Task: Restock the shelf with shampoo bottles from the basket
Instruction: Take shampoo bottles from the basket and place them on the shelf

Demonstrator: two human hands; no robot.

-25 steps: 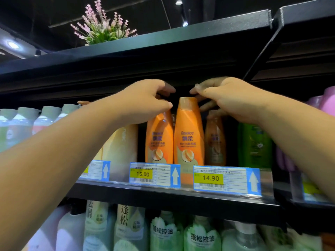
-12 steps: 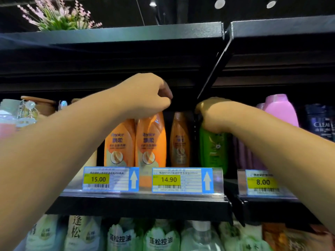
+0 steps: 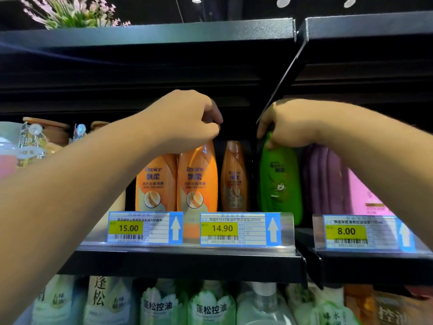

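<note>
Shelf (image 3: 187,263), left hand (image 3: 187,123) clasping orange bottle (image 3: 198,181), right hand (image 3: 289,124) gripping green bottle (image 3: 280,184)

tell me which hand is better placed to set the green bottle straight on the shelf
Right. The right hand grips the top of the green bottle, so it can likely adjust it without reaching. The left hand sits further left, curled over the top of an orange bottle.

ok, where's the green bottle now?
Head view, right of centre on the middle shelf: the green bottle is between a dark orange bottle and purple bottles, its top gripped by the right hand.
</note>
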